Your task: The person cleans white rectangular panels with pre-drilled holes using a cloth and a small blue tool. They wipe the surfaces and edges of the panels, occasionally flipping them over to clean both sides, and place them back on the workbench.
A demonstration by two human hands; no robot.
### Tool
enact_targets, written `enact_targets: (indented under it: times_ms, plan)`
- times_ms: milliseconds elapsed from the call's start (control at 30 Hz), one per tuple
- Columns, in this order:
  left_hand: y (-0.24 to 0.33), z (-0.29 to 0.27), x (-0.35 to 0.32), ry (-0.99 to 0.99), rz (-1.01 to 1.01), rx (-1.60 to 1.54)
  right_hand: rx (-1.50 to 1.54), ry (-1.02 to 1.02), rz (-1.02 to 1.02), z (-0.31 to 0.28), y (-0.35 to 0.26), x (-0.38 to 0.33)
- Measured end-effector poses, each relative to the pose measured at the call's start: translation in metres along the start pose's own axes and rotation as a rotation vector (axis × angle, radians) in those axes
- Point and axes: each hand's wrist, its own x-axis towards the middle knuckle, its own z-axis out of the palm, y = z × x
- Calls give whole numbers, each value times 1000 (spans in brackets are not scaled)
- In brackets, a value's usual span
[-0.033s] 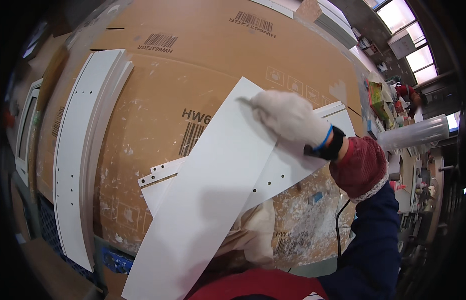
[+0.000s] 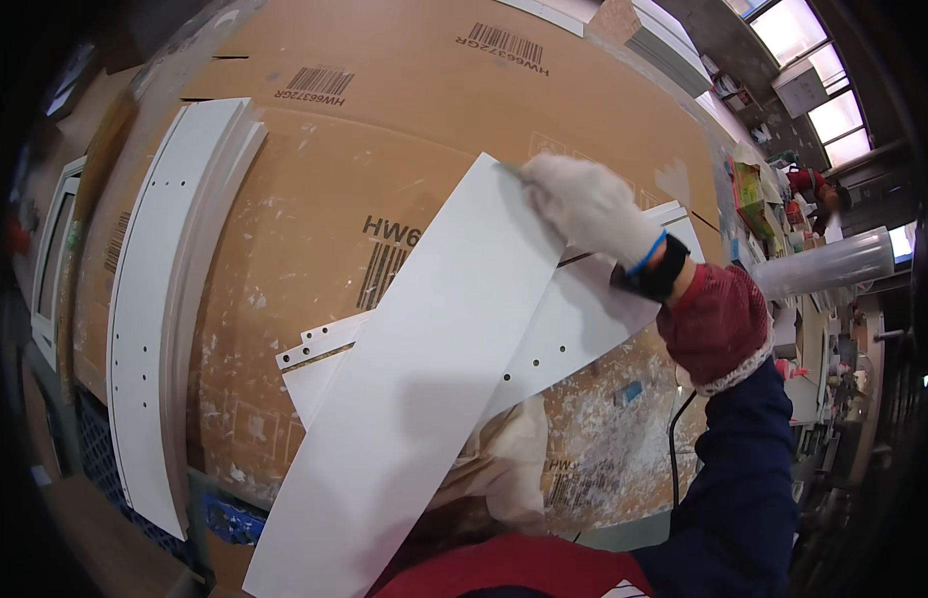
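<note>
At left, stacked white panels (image 2: pixel 160 299) lie on flat cardboard (image 2: pixel 314 174). At centre, a plain white panel (image 2: pixel 414 389) slants across drilled panels (image 2: pixel 589 314); at its upper end the gloved right hand (image 2: pixel 589 204) pinches a thin, blurred piece (image 2: pixel 509 171). The left hand is out of view. Far right, a pale carton (image 2: pixel 803 92) conceals its contents.

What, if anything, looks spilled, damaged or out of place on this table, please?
White smears streak the brown cardboard at lower right, beside the crossed white boards: it looks soiled, perhaps by paint or dust.
</note>
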Motion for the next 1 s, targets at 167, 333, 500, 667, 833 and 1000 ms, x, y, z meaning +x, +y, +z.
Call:
enact_targets:
  times_ms: [167, 333, 500, 667, 833, 1000]
  plan:
    - [32, 20, 4, -18, -25, -231, -56, -23, 318, -9, 74, -7]
    - [63, 52, -1, -42, -10, -435, 139, 51, 121, -21, 35, -28]
    - [91, 73, 2, -98, 27, -547, 101, 11, 27, -7, 27, -40]
    - [98, 80, -8, -94, 33, -615, -129, -26, -258, 3, -36, -66]
    - [99, 83, -12, -90, 23, -657, 57, -342, -408, 16, -113, -95]
    - [98, 82, -28, -32, 5, -683, 49, -231, -103, 4, -52, -59]
